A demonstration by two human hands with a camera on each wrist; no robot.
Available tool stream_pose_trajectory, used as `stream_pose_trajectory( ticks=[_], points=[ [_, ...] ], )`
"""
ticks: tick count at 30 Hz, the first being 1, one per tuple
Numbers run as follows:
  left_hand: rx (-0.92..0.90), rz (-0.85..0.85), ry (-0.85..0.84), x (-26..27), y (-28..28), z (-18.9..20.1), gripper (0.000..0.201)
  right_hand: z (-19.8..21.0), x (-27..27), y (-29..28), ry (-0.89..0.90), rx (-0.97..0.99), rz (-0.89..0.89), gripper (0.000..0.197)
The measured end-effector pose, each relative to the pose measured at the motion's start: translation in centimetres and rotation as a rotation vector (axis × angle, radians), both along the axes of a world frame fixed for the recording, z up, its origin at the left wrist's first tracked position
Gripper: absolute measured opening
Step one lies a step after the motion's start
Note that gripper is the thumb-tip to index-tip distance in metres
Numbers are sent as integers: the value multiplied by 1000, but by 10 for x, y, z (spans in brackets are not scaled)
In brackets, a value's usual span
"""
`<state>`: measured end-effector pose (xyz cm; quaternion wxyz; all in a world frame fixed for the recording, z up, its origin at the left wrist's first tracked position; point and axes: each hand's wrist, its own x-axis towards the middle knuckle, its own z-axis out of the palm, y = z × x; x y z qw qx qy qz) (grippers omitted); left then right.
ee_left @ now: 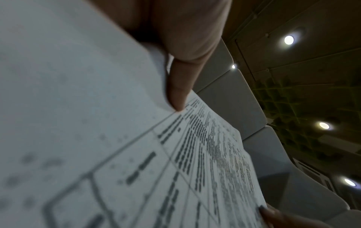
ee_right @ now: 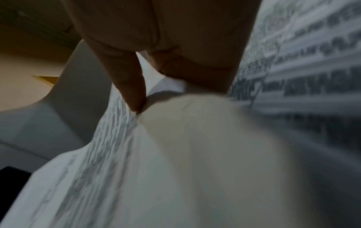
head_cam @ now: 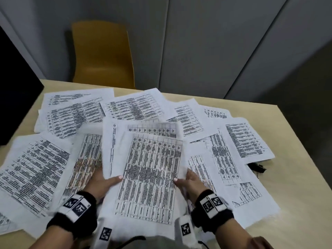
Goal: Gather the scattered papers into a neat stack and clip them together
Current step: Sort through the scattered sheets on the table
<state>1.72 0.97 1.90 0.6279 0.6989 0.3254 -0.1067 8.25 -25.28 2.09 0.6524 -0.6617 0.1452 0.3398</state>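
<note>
Several printed sheets with tables [head_cam: 59,115] lie scattered and overlapping across the beige table [head_cam: 291,177]. In the middle I hold a small bundle of sheets [head_cam: 149,169] raised off the rest. My left hand [head_cam: 102,178] pinches its left edge, thumb on top, fingers hidden beneath. My right hand [head_cam: 188,180] pinches the right edge the same way. The left wrist view shows my left thumb [ee_left: 179,86] pressing on the printed paper [ee_left: 195,154]. In the blurred right wrist view my right thumb [ee_right: 126,86] presses on the paper [ee_right: 117,154]. A black binder clip [head_cam: 256,167] lies at the right, partly under a sheet.
A yellow chair [head_cam: 102,54] stands behind the table's far edge. A dark object [head_cam: 16,108] sits at the far left. Grey panelled walls [head_cam: 215,42] rise behind. Bare tabletop shows along the right side and far right corner.
</note>
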Motion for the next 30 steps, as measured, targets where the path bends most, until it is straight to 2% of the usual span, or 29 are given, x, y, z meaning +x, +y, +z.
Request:
stream_pose_trajectory(
  ticks=[2,4,5,7,8,10,13,16,19,21,23,24,27,28,30],
  points=[
    [33,51,20,-2,6,-4,26,11,10,-9,-122,-62,-47,23],
    [42,99,20,-7,13,-7,25,14,29,-24,-254,-284,-197,22],
    [45,110,13,-8,14,-8,26,13,43,-35,-296,-472,-248,28],
    [62,109,23,-10,15,-12,30,9,63,-52,-312,-827,-234,51],
    [69,114,31,-11,14,-11,30,7,69,-57,-282,-903,-185,61],
    [60,106,33,-9,12,-12,26,5,74,-59,-226,-880,-73,66],
    [55,94,28,-7,6,-13,22,3,77,-51,-222,-833,63,50],
    [61,86,13,-8,2,-12,18,8,98,-44,-251,-766,-95,48],
    [69,72,17,-12,-1,-12,23,12,130,-42,-112,-633,-293,53],
    [82,73,33,-13,0,-15,24,17,147,-39,-53,-616,-336,55],
    [95,64,49,-15,1,-17,22,18,155,-35,-71,-586,-393,52],
    [97,60,42,-16,2,-17,22,24,157,-30,-59,-486,-477,47],
    [82,62,54,-20,6,-20,23,10,171,-29,-59,-340,-469,38],
    [77,76,52,-22,8,-20,23,10,168,-30,-127,-381,-449,38],
    [50,112,63,-23,12,-22,27,5,168,-40,-165,-489,-544,37]
  ],
)
